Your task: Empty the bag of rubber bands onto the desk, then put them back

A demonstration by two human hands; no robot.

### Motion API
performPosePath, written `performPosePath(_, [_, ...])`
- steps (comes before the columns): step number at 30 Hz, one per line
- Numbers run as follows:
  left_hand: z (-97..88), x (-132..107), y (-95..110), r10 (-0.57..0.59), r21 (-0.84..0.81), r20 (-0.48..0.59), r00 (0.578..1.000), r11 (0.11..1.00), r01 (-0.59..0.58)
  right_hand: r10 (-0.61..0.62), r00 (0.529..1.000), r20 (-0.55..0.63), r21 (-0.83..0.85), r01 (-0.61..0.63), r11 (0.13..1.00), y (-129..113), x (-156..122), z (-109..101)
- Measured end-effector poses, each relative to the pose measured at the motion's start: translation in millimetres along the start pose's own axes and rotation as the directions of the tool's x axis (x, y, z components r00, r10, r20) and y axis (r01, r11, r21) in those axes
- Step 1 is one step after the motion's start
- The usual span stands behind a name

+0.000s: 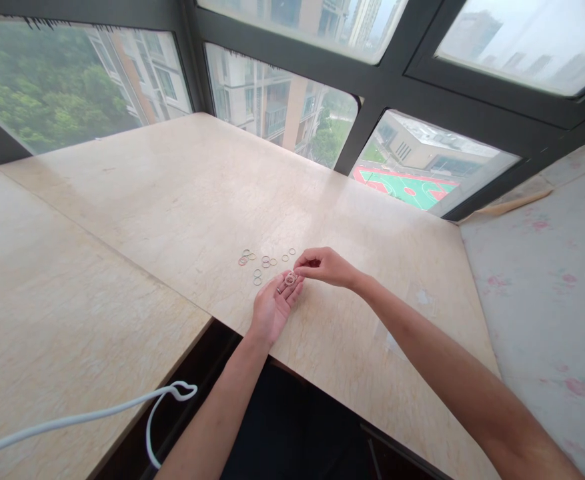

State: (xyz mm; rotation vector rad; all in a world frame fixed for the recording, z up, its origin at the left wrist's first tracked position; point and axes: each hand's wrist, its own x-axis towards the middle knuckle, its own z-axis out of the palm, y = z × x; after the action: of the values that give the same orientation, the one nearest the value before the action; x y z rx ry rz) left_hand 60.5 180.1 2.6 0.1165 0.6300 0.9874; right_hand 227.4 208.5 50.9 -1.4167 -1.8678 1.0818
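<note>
My left hand [275, 308] is held palm up above the front edge of the counter, with several thin rings [290, 278] lying on its fingers. From the right, my right hand [329, 265] reaches over with thumb and forefinger pinched at the edge of these rings, apparently on one ring. Just beyond and to the left, more thin rings lie loose on the counter: a cluster [245, 258], a few in the middle [268, 262], a pair nearer me [257, 277] and a pair [289, 255] close to my right fingers.
The pale marble-patterned counter [137, 200] runs back to dark-framed windows. Under my right forearm lies clear plastic [425, 301]. A white cable [72, 421] crosses the left front, over a dark gap. Flowered wallpaper [547, 300] covers the right wall.
</note>
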Motion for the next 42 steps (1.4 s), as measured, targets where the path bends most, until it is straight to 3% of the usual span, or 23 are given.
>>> performPosePath(3, [0.9,0,-1,0.008,0.025,0.003,1.0,1.0,-0.009,0.01,0.992,-0.124,-0.059,-0.017,0.998,10,4,-8])
performPosePath(7, [1.8,-1,-2,0.03,0.072,0.003,1.0,0.997,-0.03,-0.036,0.976,-0.213,-0.421,-0.058,0.905,23,16,-11])
performPosePath(11, [2.6,-2,-4,0.056,0.1,0.01,0.998,0.993,-0.057,-0.002,0.991,-0.131,-0.656,-0.085,0.75,24,28,-3])
performPosePath(15, [3.9,-3,-4,0.056,0.115,0.002,0.998,0.992,-0.055,0.011,1.0,-0.006,-0.806,-0.011,0.592,19,37,5])
performPosePath(21, [4.1,-4,-4,0.066,0.126,-0.007,0.998,0.99,-0.065,0.008,0.996,0.093,-0.909,0.082,0.41,17,47,2])
performPosePath(24, [2.9,-4,-4,0.066,0.113,-0.005,0.998,0.992,-0.065,-0.015,0.986,0.168,-0.918,0.162,0.363,20,50,-3])
performPosePath(26, [2.1,-4,-3,0.055,0.085,-0.009,0.998,0.995,-0.054,-0.045,0.981,0.186,-0.894,0.188,0.406,24,49,-7])
performPosePath(28, [1.7,-4,-2,0.045,0.054,-0.011,0.999,0.998,-0.044,-0.09,0.987,0.136,-0.817,0.163,0.553,30,45,-10])
performPosePath(31, [1.9,-5,-2,0.037,0.03,-0.009,0.999,0.999,-0.037,-0.13,0.99,-0.045,-0.522,0.088,0.849,37,33,-10])
performPosePath(33, [2.0,-5,-2,0.035,0.033,-0.008,0.999,0.999,-0.034,-0.086,0.985,-0.148,-0.276,0.043,0.96,37,22,-9])
performPosePath(37, [1.5,-4,-2,0.026,0.062,0.004,1.0,0.998,-0.027,0.083,0.984,-0.16,0.111,-0.066,0.992,24,1,-7])
performPosePath(42, [0.2,-4,-1,0.002,0.08,0.044,0.999,0.997,-0.005,0.175,0.982,-0.067,0.254,-0.153,0.955,14,-15,-6])
